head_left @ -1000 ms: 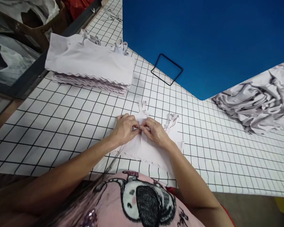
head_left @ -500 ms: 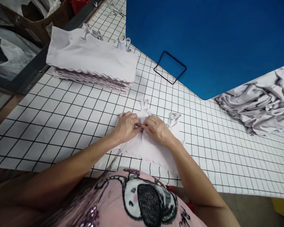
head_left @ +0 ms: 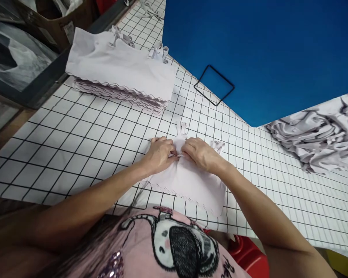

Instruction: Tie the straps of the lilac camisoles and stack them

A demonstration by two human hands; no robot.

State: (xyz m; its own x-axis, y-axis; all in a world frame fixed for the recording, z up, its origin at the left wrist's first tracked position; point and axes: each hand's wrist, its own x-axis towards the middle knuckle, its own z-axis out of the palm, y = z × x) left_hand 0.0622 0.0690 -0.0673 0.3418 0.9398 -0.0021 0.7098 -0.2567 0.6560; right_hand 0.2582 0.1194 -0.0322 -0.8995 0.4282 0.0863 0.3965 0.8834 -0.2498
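Note:
A white garment piece [head_left: 191, 181] with a scalloped lower edge and strap loops lies flat on the gridded table [head_left: 75, 143] in front of me. My left hand [head_left: 160, 154] and my right hand [head_left: 203, 153] meet at its upper edge. Both are closed in a pinch on the fabric, fingertips almost touching. A tiny item between the fingertips is too small to name. One strap loop [head_left: 182, 127] sticks out above my hands, another [head_left: 218, 146] shows beside my right hand.
A neat stack of like white pieces [head_left: 121, 73] sits at the far left. A crumpled heap of white fabric [head_left: 316, 135] lies at the right. A black wire square [head_left: 214, 85] rests on the blue surface [head_left: 263, 50]. Boxes and bags stand beyond the left table edge.
The view has shifted a little to the right. My hands stay pinched together on the garment's top edge; the right hand has slid slightly over the fabric and covers more of the second strap loop.

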